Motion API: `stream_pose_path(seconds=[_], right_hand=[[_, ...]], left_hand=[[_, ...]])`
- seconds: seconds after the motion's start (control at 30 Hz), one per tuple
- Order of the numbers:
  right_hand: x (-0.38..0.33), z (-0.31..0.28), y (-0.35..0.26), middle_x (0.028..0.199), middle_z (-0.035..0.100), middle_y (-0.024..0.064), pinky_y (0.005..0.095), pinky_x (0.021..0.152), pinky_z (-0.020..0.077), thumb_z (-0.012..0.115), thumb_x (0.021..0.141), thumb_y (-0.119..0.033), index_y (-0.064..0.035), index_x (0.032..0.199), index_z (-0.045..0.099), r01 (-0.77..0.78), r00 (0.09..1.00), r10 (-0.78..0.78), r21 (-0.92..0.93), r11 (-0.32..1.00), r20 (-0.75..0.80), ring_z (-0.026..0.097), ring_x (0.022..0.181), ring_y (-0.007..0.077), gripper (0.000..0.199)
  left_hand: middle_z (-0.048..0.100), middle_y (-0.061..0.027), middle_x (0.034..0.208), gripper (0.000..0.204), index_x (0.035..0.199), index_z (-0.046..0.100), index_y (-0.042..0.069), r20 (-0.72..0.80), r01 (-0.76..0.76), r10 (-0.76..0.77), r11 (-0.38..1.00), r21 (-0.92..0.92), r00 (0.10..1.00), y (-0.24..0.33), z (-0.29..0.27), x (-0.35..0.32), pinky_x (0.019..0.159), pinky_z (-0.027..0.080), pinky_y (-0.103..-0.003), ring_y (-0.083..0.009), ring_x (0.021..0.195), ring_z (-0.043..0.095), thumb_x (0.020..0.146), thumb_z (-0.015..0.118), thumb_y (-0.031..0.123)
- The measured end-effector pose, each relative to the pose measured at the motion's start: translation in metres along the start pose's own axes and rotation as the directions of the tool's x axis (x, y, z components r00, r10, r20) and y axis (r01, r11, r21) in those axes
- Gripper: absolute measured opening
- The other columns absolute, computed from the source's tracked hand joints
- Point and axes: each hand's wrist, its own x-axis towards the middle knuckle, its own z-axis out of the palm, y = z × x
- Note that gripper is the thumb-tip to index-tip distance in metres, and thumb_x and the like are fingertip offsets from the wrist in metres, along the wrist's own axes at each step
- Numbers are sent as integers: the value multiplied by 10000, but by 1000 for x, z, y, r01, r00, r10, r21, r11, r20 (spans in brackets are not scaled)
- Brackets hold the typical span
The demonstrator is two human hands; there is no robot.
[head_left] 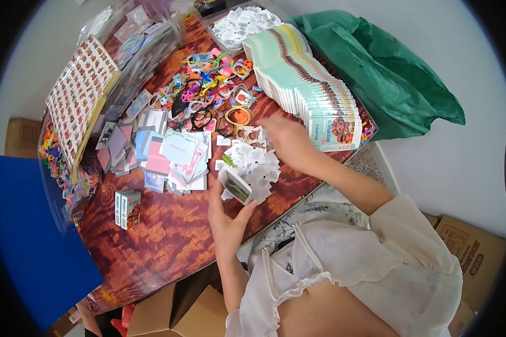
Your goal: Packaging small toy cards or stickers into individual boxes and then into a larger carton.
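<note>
Sleeve: a loose cream sleeve (371,253) fills the near lower right, the right forearm running out of it toward the worktop.
Cardboard boxes: open brown boxes (191,312) sit below the near edge of the worktop.
Left hand: the left hand (226,216) rises from the lower edge, palm up, over the near part of the worktop.
Left fingers: the thumb and fingers (247,212) are curled around a small open packet, pinching it from below and from both sides.
Packet: the small packet (234,187) stands tilted in the left hand, its mouth open toward the far side, white slips showing at its edge.
Paper slips: a loose heap of white slips (258,163) lies on the worktop, touching the packet and just beyond the left fingers.
Worktop: a red-brown patterned worktop (168,236) carries everything.
Small boxes: two small printed boxes (127,208) stand side by side, well left of the left hand.
Right hand: the right hand (284,137) reaches past the slips, back up, just beside the card row.
Right fingers: bent downward near small round pieces; I cannot tell whether they pinch anything.
Card row: a long fanned row of printed cards (309,78) curves away on the right.
Cards pile: pastel cards (177,154) lie left of the slips.
Toy heap: colourful plastic rings and glasses (213,84) lie beyond.
Sticker sheets: sheets (81,90) lean at far left.
Green bag: a green bag (376,73) lies at far right.
</note>
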Motion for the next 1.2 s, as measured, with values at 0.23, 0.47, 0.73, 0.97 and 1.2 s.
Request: stream_pose_path(seconds=[0.23,0.47,0.73,0.97,1.2], right_hand=[[29,-15,15,924,631,141,385,759,482,647,849,-51,-9,877,606,-222,975,214,273,936,60,628,865,319,65],[24,-16,7,931,643,148,411,784,476,623,865,-75,-13,920,605,-325,943,307,160,932,129,626,884,338,84],[-5,-21,-1,920,657,175,429,775,485,670,848,-121,-32,1012,608,-293,938,278,45,955,207,636,884,359,196],[-12,-11,-1,852,608,155,448,716,466,702,805,-85,-25,881,541,-287,949,279,38,957,148,609,817,366,188],[2,-46,-10,850,617,154,399,718,474,661,810,-13,-4,889,557,-285,957,271,151,947,106,620,798,336,132]], left_hand=[[553,-146,1289,807,1396,439,-30,-109,202,-231,952,-232,967,11,-13,-15,1008,428,-356,-225,1173,542,701,841,59],[556,-143,1296,802,1403,427,-33,-139,86,-93,995,-58,986,0,-22,-21,979,461,-342,-210,1150,566,710,826,26],[545,-132,1322,767,1427,404,-5,-118,75,-86,993,-94,989,8,-25,-18,911,524,-336,-213,1130,591,751,767,-16],[532,-136,1320,771,1422,411,-11,-159,-5,34,984,176,987,-10,-24,-22,857,547,-336,-201,1086,607,742,773,-18],[553,-168,1256,743,1353,473,-11,-185,32,12,971,236,983,11,-17,-22,977,440,-386,-297,1159,549,703,826,61]])
